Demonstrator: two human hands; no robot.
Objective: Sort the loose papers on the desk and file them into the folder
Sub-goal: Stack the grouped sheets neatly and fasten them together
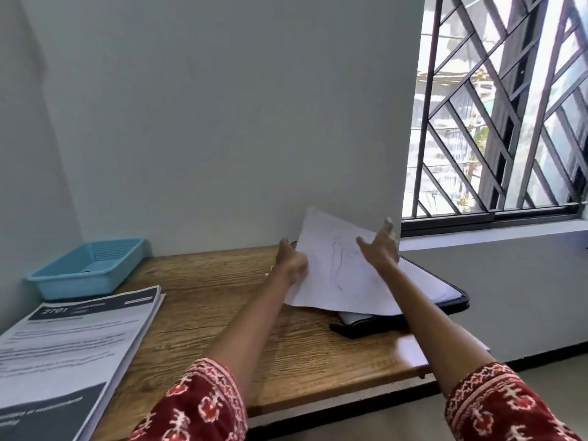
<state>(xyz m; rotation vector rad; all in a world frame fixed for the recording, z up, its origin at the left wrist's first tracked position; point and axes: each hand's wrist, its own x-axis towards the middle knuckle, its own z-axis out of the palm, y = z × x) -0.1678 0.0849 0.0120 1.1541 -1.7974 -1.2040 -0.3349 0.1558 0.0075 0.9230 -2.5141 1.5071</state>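
Note:
A white sheet with a faint line drawing hangs tilted above the black folder at the desk's far right. My left hand pinches the sheet's left edge. Just off the sheet's right side, my right hand is raised with fingers spread and holds nothing. The folder lies open with white pages inside, partly hidden by the sheet and my right arm. A stack of printed papers with dark header bands lies at the desk's near left.
A light blue plastic tray stands at the back left against the wall. The wooden desk ends at the right near a barred window. White walls close in the back and left.

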